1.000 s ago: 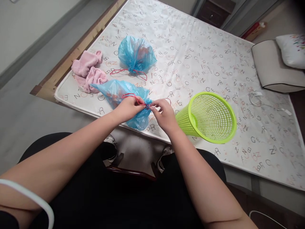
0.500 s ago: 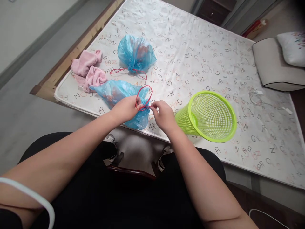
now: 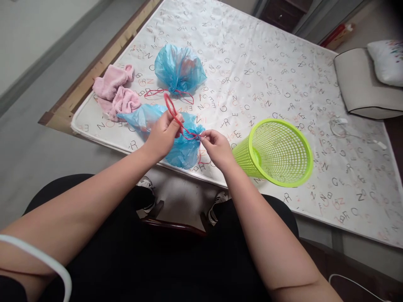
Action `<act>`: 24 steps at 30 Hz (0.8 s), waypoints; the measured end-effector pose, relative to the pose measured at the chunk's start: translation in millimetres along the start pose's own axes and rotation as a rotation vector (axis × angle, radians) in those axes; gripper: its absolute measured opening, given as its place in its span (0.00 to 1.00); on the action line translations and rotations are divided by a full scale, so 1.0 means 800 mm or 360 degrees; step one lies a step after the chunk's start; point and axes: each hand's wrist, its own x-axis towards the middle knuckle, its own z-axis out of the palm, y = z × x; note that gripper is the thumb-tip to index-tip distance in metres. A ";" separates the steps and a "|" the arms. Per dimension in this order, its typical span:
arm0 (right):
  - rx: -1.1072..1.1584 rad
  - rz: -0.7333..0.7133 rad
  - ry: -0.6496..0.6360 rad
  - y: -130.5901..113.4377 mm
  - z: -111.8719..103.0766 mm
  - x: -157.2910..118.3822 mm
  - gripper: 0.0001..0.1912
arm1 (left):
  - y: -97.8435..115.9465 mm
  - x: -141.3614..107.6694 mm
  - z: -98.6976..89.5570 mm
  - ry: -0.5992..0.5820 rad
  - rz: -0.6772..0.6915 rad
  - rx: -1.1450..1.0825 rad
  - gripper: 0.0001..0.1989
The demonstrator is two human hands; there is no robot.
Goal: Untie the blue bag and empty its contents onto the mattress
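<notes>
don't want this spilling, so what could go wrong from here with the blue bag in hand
The red string might slip or snap if the left hand pulls hard. The nearer blue bag lies at the edge of the mattress, so a sharp tug could drag it off. The green basket is close beside the right hand and could get bumped.

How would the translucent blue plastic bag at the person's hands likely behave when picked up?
The bag would probably flop and sag, since its see-through film is crumpled. Lifted by its thin red drawstring, held in the left hand, it may hang bunched, as the drawstring meets its gathered neck. Rolling seems unlikely, given its uneven, spread-out shape.
</notes>
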 end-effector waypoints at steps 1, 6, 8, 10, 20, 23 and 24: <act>0.0005 0.0004 -0.0023 0.000 0.001 0.000 0.07 | 0.002 -0.001 0.000 -0.0045 0.0010 -0.0101 0.23; -0.0084 -0.0190 -0.0036 0.001 0.006 -0.001 0.06 | 0.000 -0.004 0.005 -0.0400 0.0015 -0.0148 0.23; -0.0088 -0.0253 -0.0006 0.001 0.007 -0.001 0.06 | -0.004 -0.002 0.010 -0.0443 -0.0122 -0.0117 0.16; -0.0033 -0.0255 0.0035 0.001 0.007 -0.001 0.05 | -0.009 0.001 0.013 -0.0480 -0.0233 -0.0198 0.11; -0.0045 -0.0262 0.0156 -0.005 0.002 -0.003 0.07 | -0.002 -0.002 -0.001 -0.0583 -0.0124 -0.0528 0.26; -0.0057 -0.0298 0.0227 -0.005 0.000 -0.003 0.07 | 0.015 -0.002 -0.008 -0.0467 -0.0057 -0.0460 0.21; -0.0084 -0.0302 0.0257 -0.004 -0.001 -0.003 0.07 | 0.019 -0.001 -0.013 -0.0486 -0.0051 -0.0395 0.18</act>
